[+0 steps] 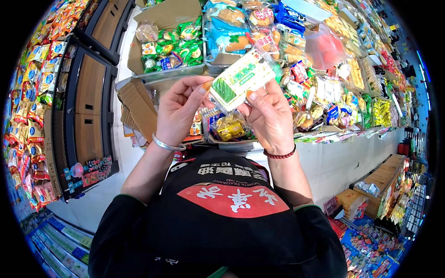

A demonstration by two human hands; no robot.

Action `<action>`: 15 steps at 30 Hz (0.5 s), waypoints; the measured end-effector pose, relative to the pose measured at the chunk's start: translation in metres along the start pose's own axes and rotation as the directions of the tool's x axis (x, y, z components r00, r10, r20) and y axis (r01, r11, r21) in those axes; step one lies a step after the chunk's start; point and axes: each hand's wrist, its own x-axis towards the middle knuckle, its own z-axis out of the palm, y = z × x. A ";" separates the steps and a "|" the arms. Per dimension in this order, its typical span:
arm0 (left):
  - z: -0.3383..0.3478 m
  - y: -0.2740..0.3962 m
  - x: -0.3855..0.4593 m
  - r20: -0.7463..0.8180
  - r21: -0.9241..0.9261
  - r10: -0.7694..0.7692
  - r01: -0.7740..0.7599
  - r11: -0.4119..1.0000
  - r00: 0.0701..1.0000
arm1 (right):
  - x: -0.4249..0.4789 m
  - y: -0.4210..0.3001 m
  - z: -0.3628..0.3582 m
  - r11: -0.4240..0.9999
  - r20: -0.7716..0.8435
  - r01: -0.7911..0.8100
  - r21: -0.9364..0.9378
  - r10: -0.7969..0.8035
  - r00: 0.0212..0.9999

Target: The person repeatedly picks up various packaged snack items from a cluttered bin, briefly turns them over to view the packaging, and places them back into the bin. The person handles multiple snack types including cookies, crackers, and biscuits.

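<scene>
Between my two hands is a flat snack packet (242, 77) in clear wrap, its green-and-white printed face turned up and tilted. My left hand (184, 107) pinches its left edge between thumb and fingers. On the right side, my right hand (269, 113) grips the lower edge, with the thumb on the front and the fingers behind. Just beyond the packet lie wrapped bread rolls (227, 15) in a plastic bin. Below it, near my body, sits a bag with yellow packaging (229, 128). A silver bangle (167, 143) circles my left wrist and a red bead bracelet (281, 153) my right.
A cardboard-lined bin of green-wrapped snacks (180, 45) stands at the upper left, with a folded cardboard piece (137, 102) nearer me. A translucent red bag (325, 47) rests on the crowded display to the right. Wood-fronted dark cabinets (90, 100) flank the aisle at left.
</scene>
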 end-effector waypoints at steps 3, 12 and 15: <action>0.002 0.002 0.000 0.019 -0.016 0.014 -0.013 1.000 1.000 | 0.000 -0.001 -0.002 1.000 0.015 0.013 0.007 -0.013 1.000; 0.018 0.004 -0.004 0.142 0.140 0.143 -0.163 0.977 0.979 | -0.002 -0.001 0.000 0.999 -0.023 0.033 0.005 -0.033 0.999; 0.018 0.007 -0.002 0.206 0.275 0.147 -0.202 0.940 0.967 | -0.002 -0.001 -0.001 1.000 -0.021 0.026 -0.006 -0.026 0.999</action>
